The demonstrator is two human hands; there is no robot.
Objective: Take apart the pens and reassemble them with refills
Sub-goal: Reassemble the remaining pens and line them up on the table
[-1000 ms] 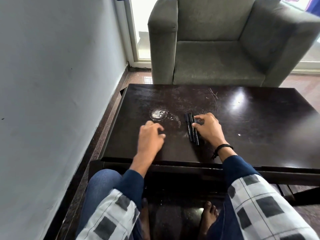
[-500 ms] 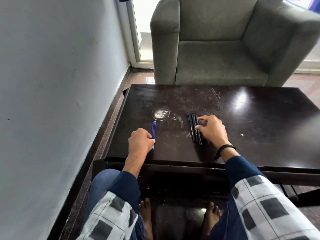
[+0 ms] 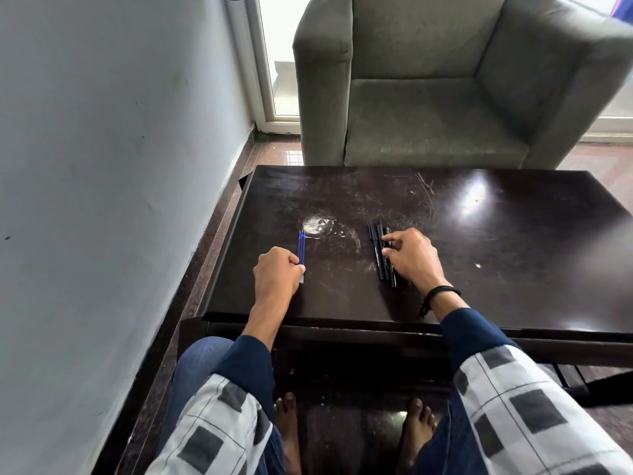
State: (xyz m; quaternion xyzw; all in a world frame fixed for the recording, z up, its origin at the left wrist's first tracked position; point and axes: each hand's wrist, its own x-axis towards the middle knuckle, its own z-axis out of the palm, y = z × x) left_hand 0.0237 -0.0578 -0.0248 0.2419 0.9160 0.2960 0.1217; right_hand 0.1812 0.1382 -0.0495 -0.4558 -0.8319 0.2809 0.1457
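Left hand [image 3: 275, 277] fisted, right hand [image 3: 412, 258] palm-down with fingers bent, forearms extended.

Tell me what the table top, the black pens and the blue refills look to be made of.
The table top looks like dark wood or veneer, glossy: bright glare, pale scratches. The black pens: probably matte plastic, no shine. The blue refills: likely thin translucent plastic tubes, paler at the near end.

We're in a home here, a living room by the look of it: grey upholstered armchair [image 3: 428, 108] facing a low, dark, scratched coffee table [image 3: 513, 252], glossy tiled floor [image 3: 274, 152], plain pale wall [image 3: 102, 166], glazed door [image 3: 277, 56] pouring in daylight — and bare feet [image 3: 287, 416] under the table.
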